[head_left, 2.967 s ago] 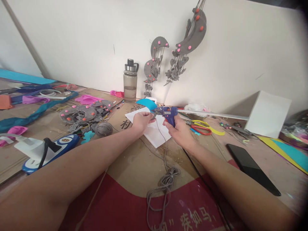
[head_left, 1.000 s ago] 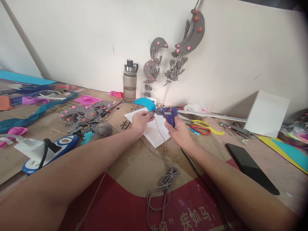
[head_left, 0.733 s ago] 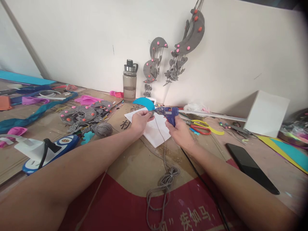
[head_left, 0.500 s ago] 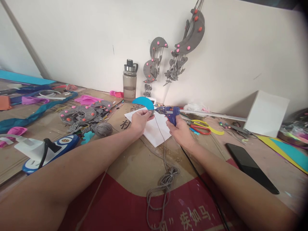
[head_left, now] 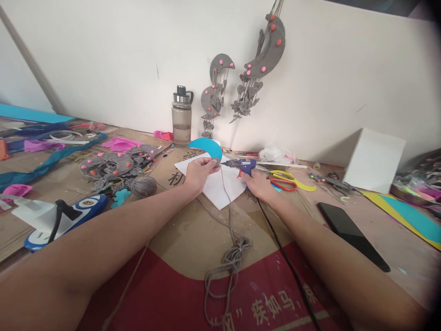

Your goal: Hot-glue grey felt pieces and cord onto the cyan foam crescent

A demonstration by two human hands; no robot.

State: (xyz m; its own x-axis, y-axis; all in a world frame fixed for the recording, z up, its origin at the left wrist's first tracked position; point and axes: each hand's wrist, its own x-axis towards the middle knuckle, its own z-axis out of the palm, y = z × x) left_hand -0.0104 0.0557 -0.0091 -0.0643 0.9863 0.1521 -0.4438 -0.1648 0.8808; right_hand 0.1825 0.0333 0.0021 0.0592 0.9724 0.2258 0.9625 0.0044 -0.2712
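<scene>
Gripping blue crescent [head_left: 207, 147], left hand [head_left: 199, 171]; right hand [head_left: 257, 183] grasps glue gun [head_left: 245, 166]; bottle [head_left: 181, 117] part-full.

We are working on matt brown cardboard [head_left: 193, 239], handling a matt blue foam crescent [head_left: 206, 147], a glossy blue plastic glue gun [head_left: 245, 166], rough grey yarn [head_left: 227, 257] and smooth white paper [head_left: 220, 186].
</scene>
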